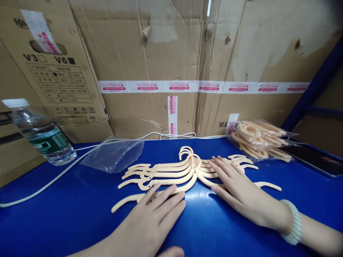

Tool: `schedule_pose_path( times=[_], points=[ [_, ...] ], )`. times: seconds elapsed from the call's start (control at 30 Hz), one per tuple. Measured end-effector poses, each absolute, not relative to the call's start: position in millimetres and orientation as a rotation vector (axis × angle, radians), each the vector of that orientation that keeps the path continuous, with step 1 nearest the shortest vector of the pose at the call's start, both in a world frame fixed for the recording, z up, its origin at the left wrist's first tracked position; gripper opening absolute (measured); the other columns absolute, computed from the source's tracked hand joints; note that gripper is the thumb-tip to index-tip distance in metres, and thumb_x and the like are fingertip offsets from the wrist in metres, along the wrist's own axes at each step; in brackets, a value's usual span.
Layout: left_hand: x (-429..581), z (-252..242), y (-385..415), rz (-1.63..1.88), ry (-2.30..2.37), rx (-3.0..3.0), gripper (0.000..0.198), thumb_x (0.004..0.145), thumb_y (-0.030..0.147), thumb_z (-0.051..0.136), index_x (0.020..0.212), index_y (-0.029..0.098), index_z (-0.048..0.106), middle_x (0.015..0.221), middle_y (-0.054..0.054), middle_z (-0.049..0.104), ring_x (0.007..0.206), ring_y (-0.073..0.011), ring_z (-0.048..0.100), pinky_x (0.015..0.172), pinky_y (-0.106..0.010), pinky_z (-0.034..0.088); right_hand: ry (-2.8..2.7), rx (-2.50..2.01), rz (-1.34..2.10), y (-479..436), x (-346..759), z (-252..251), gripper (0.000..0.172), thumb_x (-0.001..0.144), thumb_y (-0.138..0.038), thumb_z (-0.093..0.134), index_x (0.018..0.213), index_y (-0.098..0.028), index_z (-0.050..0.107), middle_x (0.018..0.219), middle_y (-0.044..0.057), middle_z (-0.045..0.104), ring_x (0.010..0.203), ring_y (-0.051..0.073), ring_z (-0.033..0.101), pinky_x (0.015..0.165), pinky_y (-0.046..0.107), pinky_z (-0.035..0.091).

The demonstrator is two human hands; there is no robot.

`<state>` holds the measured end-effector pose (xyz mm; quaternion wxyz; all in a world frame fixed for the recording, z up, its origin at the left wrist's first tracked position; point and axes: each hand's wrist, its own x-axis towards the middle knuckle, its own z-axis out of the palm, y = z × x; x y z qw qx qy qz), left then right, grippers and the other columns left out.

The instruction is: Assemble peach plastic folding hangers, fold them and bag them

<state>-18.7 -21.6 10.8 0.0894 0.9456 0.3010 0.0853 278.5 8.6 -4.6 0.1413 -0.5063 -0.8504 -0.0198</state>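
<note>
Several beige folding clothes hangers (pixel 171 174) lie in an overlapping row on the blue tabletop, their hooks bunched together at the middle. My left hand (pixel 158 217) rests with outstretched fingers on the left arm of the nearest hanger, covering part of it. Across the right arms of the hangers lies my right hand (pixel 241 191), flat, its fingers slightly spread and hiding the stretches beneath. Neither hand is wrapped around anything. A pale coiled band (pixel 292 221) circles my right wrist.
Clear bags of more hangers (pixel 257 139) sit at the back right beside a dark flat device (pixel 316 157). An empty-looking plastic bag (pixel 114 153), a white cable (pixel 64 173) and a water bottle (pixel 44 137) are on the left. Cardboard (pixel 150 53) walls the back.
</note>
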Motion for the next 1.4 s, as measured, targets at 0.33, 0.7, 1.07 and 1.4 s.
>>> schedule_pose_path(
  times=[0.33,0.7,1.07,1.4],
  points=[
    [-20.0,1.1,16.0,0.424,1.069,2.751,0.05,0.093,0.042,0.054,0.141,0.031,0.047,0.153,-0.005,0.038,0.142,-0.0356,0.029,0.115,-0.061,0.021,-2.577,-1.519,-0.052,72.7,273.5,-7.2,0.067,0.099,-0.052,0.028,0.15,-0.008,0.03,0.155,0.022,0.027,0.145,0.034,0.022,0.115,0.057,0.021],
    [-27.7,6.1,43.1,0.422,1.126,2.788,0.044,0.096,0.043,0.048,0.138,0.029,0.051,0.153,-0.011,0.038,0.142,-0.0353,0.03,0.113,-0.061,0.021,-2.48,-1.375,-0.204,105.8,262.1,-1.7,0.054,0.095,-0.05,0.045,0.135,-0.014,0.049,0.143,0.021,0.047,0.138,0.036,0.035,0.11,0.06,0.026],
    [-34.9,-4.2,16.0,0.493,1.172,2.673,0.045,0.095,0.045,0.049,0.138,0.033,0.049,0.151,-0.005,0.042,0.139,-0.032,0.037,0.115,-0.056,0.024,-2.458,-1.372,-0.273,51.1,280.2,9.8,0.021,0.092,-0.017,0.048,0.109,-0.016,0.061,0.102,0.013,0.065,0.096,0.028,0.059,0.084,0.046,0.05],
    [-37.1,-8.2,15.8,0.649,1.161,2.571,0.043,0.092,0.04,0.056,0.135,0.033,0.055,0.148,-0.004,0.046,0.135,-0.0326,0.042,0.115,-0.055,0.027,-2.437,-1.361,-0.129,65.0,299.6,-8.1,0.037,0.096,-0.027,0.042,0.132,-0.019,0.052,0.126,0.015,0.057,0.117,0.029,0.054,0.098,0.051,0.047]
  ],
)
